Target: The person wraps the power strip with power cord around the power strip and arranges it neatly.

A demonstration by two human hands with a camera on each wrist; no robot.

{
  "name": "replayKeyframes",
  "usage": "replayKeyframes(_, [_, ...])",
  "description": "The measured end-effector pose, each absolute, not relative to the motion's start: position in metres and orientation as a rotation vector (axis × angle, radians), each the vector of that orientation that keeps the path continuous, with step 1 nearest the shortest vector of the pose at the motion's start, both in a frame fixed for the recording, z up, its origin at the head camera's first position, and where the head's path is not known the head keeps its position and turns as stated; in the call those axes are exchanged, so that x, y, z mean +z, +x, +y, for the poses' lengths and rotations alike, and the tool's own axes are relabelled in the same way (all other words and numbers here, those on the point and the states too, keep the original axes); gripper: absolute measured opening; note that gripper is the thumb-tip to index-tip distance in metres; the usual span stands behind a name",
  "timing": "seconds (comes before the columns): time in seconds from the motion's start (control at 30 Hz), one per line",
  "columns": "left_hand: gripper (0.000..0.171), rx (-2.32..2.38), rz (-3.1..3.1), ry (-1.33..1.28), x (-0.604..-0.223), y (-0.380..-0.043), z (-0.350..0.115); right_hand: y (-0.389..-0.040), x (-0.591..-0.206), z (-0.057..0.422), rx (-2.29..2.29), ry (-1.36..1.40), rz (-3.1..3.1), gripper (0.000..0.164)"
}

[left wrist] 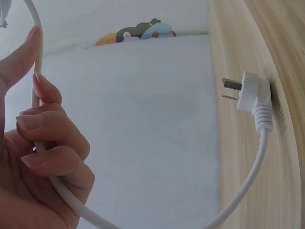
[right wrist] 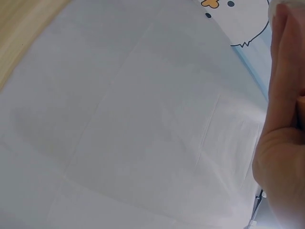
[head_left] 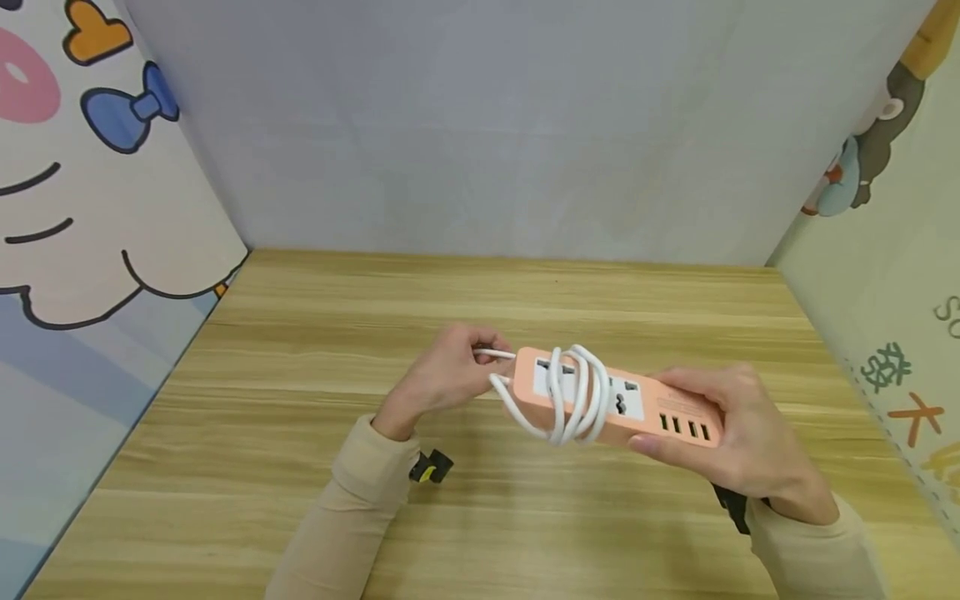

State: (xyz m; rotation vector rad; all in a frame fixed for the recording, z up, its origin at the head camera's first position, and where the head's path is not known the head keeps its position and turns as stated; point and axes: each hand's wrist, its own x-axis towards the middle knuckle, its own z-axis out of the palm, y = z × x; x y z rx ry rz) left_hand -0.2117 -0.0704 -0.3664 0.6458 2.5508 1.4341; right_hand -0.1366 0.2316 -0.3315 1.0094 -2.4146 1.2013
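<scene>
A peach-coloured power strip (head_left: 621, 431) with white socket panels and several USB ports is held tilted above the table. My right hand (head_left: 757, 442) grips its USB end, thumb and fingers on opposite sides. Several turns of white cable (head_left: 597, 400) wrap round the strip's socket half. At the far end of the strip, my left hand (head_left: 450, 371) holds the cable with curled fingers. In the left wrist view the cable runs through those fingers and loops down to a white plug (left wrist: 255, 93) with metal prongs, near the wooden surface. The right wrist view shows only part of my right hand (right wrist: 281, 157).
The wood-grain table (head_left: 300, 333) meets a pale grey wall panel (head_left: 487, 125) at the back. Cartoon-printed panels stand on the left (head_left: 112, 208) and right (head_left: 885, 275). Black wrist straps (head_left: 433, 467) show at my cuffs.
</scene>
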Motion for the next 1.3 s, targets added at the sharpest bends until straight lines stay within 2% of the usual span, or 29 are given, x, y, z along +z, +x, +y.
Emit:
replayKeyframes(0.23, [0.011, 1.406, 2.698, 0.593, -0.365, -0.211, -0.072, -0.14, -0.332, 0.231, 1.188, 1.067, -2.401, 0.043])
replayKeyframes(0.47, [0.045, 1.391, 2.808, 0.492, -0.363, -0.213, -0.075, -0.143, -0.332, 0.232, 1.174, 1.158, -2.419, 0.043])
replayKeyframes(0.53, [0.049, 1.429, 2.789, 0.518, -0.362, -0.213, -0.076, -0.143, -0.332, 0.232, 1.18, 1.172, -2.437, 0.042])
replayKeyframes(0.63, [0.048, 1.486, 2.747, 0.581, -0.359, -0.212, -0.077, -0.143, -0.332, 0.232, 1.182, 1.192, -2.459, 0.042])
replayKeyframes(0.87, [0.033, 1.53, 2.656, 0.632, -0.351, -0.203, -0.079, -0.141, -0.334, 0.233, 1.137, 1.232, -2.542, 0.037])
replayKeyframes(1.1, [0.045, 1.427, 2.861, 0.544, -0.346, -0.197, -0.08, -0.142, -0.335, 0.232, 1.075, 1.247, -2.624, 0.032])
replayKeyframes(1.3, [0.044, 1.303, 2.989, 0.582, -0.339, -0.189, -0.077, -0.144, -0.339, 0.226, 1.036, 1.29, -2.622, 0.026])
